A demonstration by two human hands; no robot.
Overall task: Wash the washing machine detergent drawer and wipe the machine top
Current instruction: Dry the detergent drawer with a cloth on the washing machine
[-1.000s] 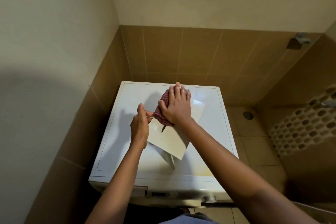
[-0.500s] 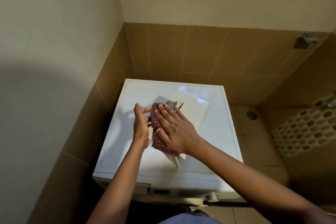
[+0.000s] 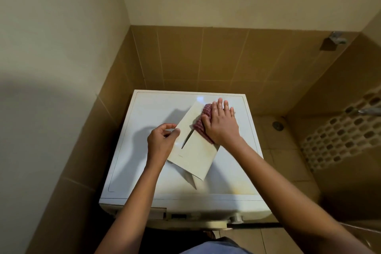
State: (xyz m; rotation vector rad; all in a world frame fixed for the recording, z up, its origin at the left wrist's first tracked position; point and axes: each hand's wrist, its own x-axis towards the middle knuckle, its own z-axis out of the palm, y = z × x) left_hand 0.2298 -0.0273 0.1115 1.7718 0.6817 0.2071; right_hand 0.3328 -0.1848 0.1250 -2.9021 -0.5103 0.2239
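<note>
The white detergent drawer (image 3: 193, 156) lies upside down and slanted on the white washing machine top (image 3: 144, 150). My left hand (image 3: 161, 142) pinches the drawer's left edge with curled fingers. My right hand (image 3: 220, 123) lies flat, fingers straight, pressing a red checked cloth (image 3: 201, 128) onto the far end of the drawer. Most of the cloth is hidden under that hand.
The machine stands in a corner of brown tiled walls (image 3: 206, 57). A metal wall fitting (image 3: 336, 39) sits upper right, a floor drain (image 3: 277, 125) right of the machine. The machine's control knob (image 3: 237, 218) shows at the front edge.
My right hand has slid the cloth from the drawer's near left part up to its far right end. My left hand kept its hold on the left edge.
</note>
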